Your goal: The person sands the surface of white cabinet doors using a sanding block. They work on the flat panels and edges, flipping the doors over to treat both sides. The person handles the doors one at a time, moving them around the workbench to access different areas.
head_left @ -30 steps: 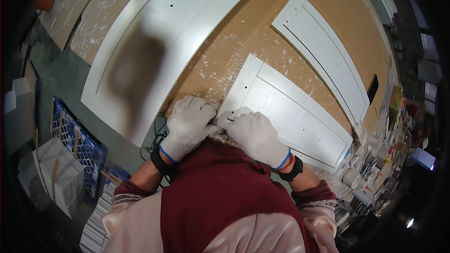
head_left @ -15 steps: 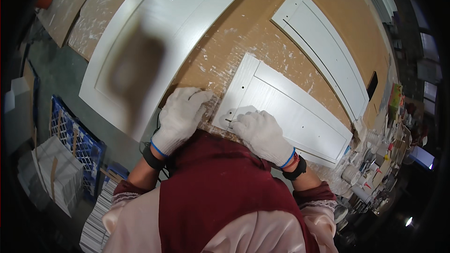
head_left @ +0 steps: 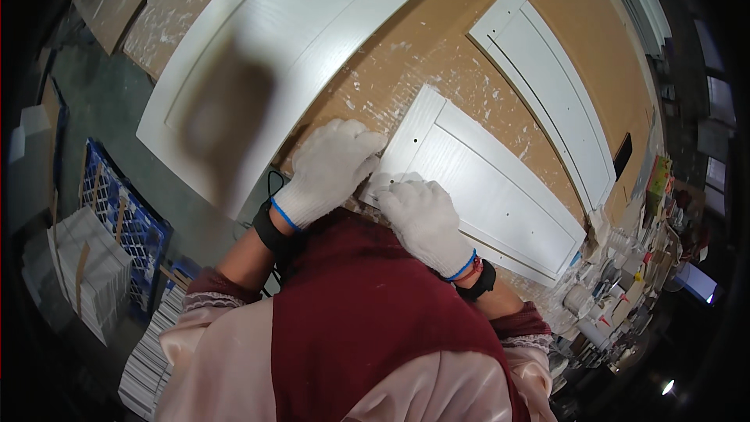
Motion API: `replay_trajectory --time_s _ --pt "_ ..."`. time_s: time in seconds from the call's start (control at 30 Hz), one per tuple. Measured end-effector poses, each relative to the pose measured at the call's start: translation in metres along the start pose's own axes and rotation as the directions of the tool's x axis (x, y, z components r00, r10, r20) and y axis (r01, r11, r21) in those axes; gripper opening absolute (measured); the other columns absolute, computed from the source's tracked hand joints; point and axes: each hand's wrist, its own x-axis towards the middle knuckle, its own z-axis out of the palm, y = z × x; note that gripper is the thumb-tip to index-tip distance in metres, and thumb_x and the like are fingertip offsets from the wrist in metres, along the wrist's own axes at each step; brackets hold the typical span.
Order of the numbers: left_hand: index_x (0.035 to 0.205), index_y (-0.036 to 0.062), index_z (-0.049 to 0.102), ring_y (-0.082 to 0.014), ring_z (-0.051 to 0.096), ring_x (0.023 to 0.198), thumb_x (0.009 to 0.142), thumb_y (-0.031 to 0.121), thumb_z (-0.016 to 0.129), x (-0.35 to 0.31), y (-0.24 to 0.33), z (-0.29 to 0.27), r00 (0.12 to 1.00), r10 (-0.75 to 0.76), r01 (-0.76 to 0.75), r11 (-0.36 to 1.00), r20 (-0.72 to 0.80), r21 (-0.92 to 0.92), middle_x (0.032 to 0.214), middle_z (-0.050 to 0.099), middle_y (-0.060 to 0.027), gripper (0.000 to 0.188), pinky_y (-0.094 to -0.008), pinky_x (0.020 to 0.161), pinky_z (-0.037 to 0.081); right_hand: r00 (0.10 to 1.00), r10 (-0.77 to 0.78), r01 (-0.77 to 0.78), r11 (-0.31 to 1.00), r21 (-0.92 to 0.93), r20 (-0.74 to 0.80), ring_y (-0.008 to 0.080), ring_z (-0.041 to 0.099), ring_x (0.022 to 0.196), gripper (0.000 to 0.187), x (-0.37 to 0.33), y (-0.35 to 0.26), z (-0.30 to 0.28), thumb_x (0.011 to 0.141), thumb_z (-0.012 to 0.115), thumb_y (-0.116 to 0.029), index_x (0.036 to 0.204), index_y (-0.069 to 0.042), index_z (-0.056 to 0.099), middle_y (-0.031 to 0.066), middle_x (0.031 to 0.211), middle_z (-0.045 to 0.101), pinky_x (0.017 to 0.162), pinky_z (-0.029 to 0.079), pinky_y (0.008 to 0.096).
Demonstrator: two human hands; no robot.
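Observation:
A white framed panel with small dark holes lies on the brown, paint-spattered worktable. My left hand, in a white knit glove, is at the panel's left edge with its fingers bent together; whatever they may hold is hidden. My right hand, gloved the same way, rests over the panel's near left corner. Its fingers are curled and pinched close to a hole, and anything between the fingertips is too small to name.
A larger white panel spans the left side of the table, partly covered by a dark blur. A narrow white panel lies farther right. Jars and clutter crowd the right edge. A blue crate and stacked white boards stand at left.
My left hand has moved up and right to the panel's left edge, its fingers now more curled. My right hand has shifted slightly left and stays at the corner. The view has shifted a little.

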Motion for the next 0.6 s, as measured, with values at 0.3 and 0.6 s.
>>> replay_trajectory --time_s 0.3,0.6 --pt "0.089 0.0135 0.068 -0.0275 0.059 0.087 0.074 0.017 0.068 0.003 0.0 0.01 0.994 0.032 -0.036 0.999 -0.1 -0.037 0.084 0.061 -0.0053 0.016 -0.0397 0.075 0.048 0.968 0.032 0.005 0.989 -0.148 0.249 0.0216 0.058 0.081 0.018 0.006 -0.012 0.002 0.077 0.058 -0.017 0.093 -0.01 0.062 0.0026 0.083 0.057 0.064 0.047 0.0349" --pt "0.087 0.0147 0.068 -0.027 0.059 0.085 0.073 0.017 0.068 0.003 0.003 0.013 0.989 0.021 -0.022 1.0 -0.144 -0.008 0.083 0.06 -0.0049 0.015 -0.0392 0.074 0.049 0.955 0.042 -0.037 0.999 -0.024 0.295 0.0249 0.059 0.081 0.013 0.009 -0.01 -0.009 0.076 0.061 -0.016 0.088 -0.013 0.062 0.0058 0.082 0.059 0.064 0.048 0.0383"
